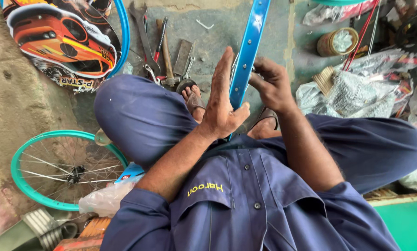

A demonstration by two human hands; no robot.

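A blue bicycle wheel rim [250, 42] stands upright between my knees, running from my lap to the top edge. My left hand [221, 100] lies flat against its left side, fingers straight, thumb hooked round the rim's lower part. My right hand [271, 83] is at the rim's right side, fingers curled and pinched on something small at the rim; what it is stays hidden. I sit with legs in dark blue trousers, sandalled feet [193, 98] on the concrete floor.
A teal spoked wheel [32, 158] lies at lower left. Wrenches, a hammer and other tools [164, 51] lie ahead. A wheel cover with a car picture [62, 39] is top left. A tin [337, 42], spokes and plastic bags [352, 93] crowd the right.
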